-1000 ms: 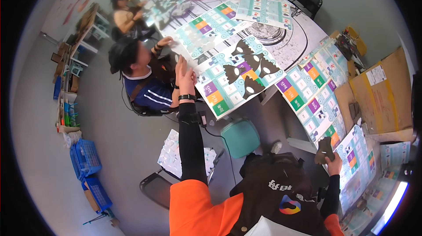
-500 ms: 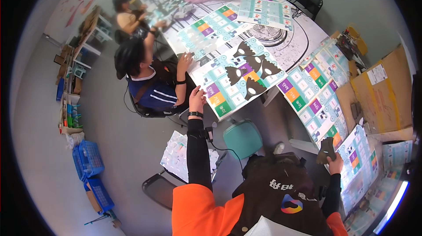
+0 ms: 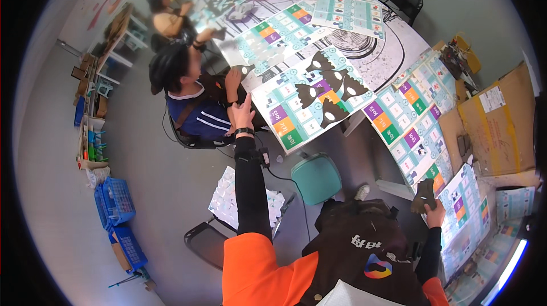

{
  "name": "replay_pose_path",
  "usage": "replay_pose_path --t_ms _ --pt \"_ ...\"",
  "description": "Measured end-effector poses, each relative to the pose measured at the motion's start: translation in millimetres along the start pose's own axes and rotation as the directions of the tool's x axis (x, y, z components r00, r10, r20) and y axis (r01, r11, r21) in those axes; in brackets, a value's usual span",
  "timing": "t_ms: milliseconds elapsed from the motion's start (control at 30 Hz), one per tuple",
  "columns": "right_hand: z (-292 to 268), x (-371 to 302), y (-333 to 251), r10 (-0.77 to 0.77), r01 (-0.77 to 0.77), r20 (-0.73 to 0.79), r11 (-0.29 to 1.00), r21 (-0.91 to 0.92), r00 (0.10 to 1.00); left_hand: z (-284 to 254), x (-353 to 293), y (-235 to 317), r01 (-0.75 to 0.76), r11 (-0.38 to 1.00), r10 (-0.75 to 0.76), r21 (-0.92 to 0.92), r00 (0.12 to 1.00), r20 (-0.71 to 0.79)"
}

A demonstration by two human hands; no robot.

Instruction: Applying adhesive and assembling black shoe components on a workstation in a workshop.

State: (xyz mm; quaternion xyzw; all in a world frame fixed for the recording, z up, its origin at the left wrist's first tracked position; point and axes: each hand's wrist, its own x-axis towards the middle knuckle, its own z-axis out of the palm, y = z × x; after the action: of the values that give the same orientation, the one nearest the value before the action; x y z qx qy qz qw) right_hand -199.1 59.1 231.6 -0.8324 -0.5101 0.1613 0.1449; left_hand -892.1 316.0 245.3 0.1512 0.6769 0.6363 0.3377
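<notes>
My left hand (image 3: 243, 113) reaches out past the left edge of a large printed sheet (image 3: 293, 142). Its fingers are stretched, with no object visible in them. Several dark scalloped cutouts with white oval spots (image 3: 332, 113) lie scattered on that sheet. Low at the right, my right hand (image 3: 436, 214) grips a dark flat cutout (image 3: 423, 194) of similar colour. Beneath that hand is another printed sheet (image 3: 462, 198) with coloured blocks. Beside my left hand sits a co-worker in blue, whose hand is by another dark cutout (image 3: 245, 71) at the table edge.
A green stool (image 3: 316, 179) stands below the table. A chair (image 3: 206, 244) bears white scraps (image 3: 225, 195). Printed sheets cover the right-hand surface, with a cardboard box (image 3: 490, 124) beyond. Blue baskets (image 3: 118, 203) line the left wall. A cable (image 3: 293, 181) hangs near my left arm.
My left hand has moved left and away from the sheet's corner, its fingers extending. A small white bit now shows below the sheet. My right hand keeps its hold.
</notes>
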Motion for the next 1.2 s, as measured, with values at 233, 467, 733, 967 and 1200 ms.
replay_pose_path --t_ms 233,467,733,967,1200 --pt "-13 -12 -13 0.032 -0.032 0.062 0.999 -0.005 0.998 19 33 30 -0.008 0.886 0.204 0.464 0.905 -0.374" --pt "-11 -13 -1 0.041 -0.041 0.017 0.999 -0.002 0.999 -3 43 47 -0.087 0.629 0.521 0.773 0.784 -0.337" --pt "-15 -11 -11 0.064 -0.064 0.022 0.998 0.024 0.998 33 -11 23 -0.414 0.37 0.221 0.832 0.909 0.354" --pt "-10 -11 -18 -0.074 0.062 -0.126 0.994 -0.095 0.989 14 -52 -11 -0.295 -0.203 0.459 0.934 0.814 0.357" --pt "-25 -15 6 0.258 -0.253 -0.088 0.965 0.065 0.962 113 -195 -83 -0.756 0.513 0.183 0.408 0.56 0.808"
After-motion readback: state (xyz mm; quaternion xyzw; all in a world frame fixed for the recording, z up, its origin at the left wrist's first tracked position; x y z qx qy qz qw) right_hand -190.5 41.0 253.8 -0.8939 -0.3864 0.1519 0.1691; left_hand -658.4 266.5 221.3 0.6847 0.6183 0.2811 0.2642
